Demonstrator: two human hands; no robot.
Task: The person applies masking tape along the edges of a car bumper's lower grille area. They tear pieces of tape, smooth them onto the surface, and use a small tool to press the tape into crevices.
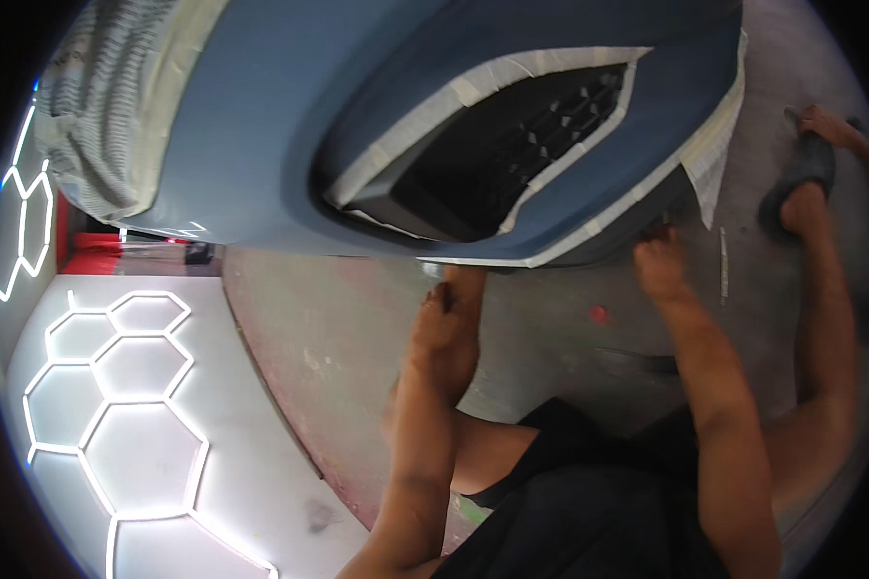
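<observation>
A blue-grey car bumper [251, 125] fills the upper middle. Strips of cream masking tape [468, 89] frame its black vent with a honeycomb grille [570, 116], and more tape runs along the lower edge. My left hand [437, 323] is closed below that edge, in front of my left shin; a small dark spot shows at its fingers, too unclear to name. Farther right, my right hand [659, 262] has its fingers curled at the bumper's dark underside, near a loose hanging flap of masking paper [713, 179]. Whatever its fingertips hold is hidden.
Striped cloth or sheeting [101, 116] covers the upper left, edged with tape. A pale glossy panel [261, 405] reflects hexagon lights. The grey floor [570, 357] has a red spot [600, 314]. My slippered foot [803, 183] stands right, beside what looks like another person's hand [830, 125].
</observation>
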